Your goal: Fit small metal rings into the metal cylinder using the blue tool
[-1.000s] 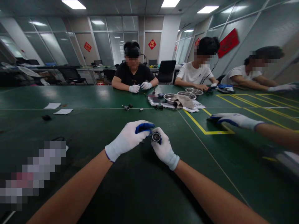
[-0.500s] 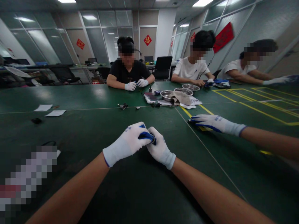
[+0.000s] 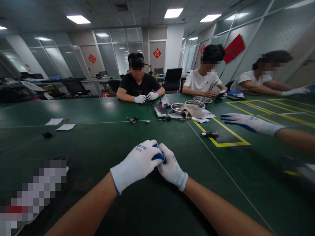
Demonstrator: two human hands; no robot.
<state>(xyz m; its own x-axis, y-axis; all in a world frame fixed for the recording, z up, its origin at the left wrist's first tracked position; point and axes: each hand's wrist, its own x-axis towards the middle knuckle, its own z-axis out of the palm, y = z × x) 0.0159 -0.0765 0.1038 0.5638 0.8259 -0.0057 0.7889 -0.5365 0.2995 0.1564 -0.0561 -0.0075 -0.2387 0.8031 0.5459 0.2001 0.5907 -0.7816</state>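
Both hands wear white gloves with blue palms and meet above the green table [image 3: 98, 144]. My left hand [image 3: 145, 157] is closed, its fingers bent against those of my right hand [image 3: 171, 165], which is closed too. Between them a small dark piece [image 3: 164, 158] shows only in part; most of it is hidden by the fingers. Beyond my hands lie a small metal and black part [image 3: 132, 119] and a tiny piece [image 3: 147, 121]. A dark cylindrical tool [image 3: 209, 134] rests across a yellow tape line, right of my hands.
Metal bowls [image 3: 177, 108] with a cloth [image 3: 193, 111] stand at the back. A co-worker's gloved hand [image 3: 253, 124] reaches in from the right. Three people sit across the table. White papers [image 3: 65, 127] and a black piece [image 3: 47, 135] lie left, a blurred-out packet [image 3: 36, 186] nearer.
The co-worker's hand at the right has lifted off the dark cylindrical tool and moved back to the right. The view has tilted up slightly. My hands remain together.
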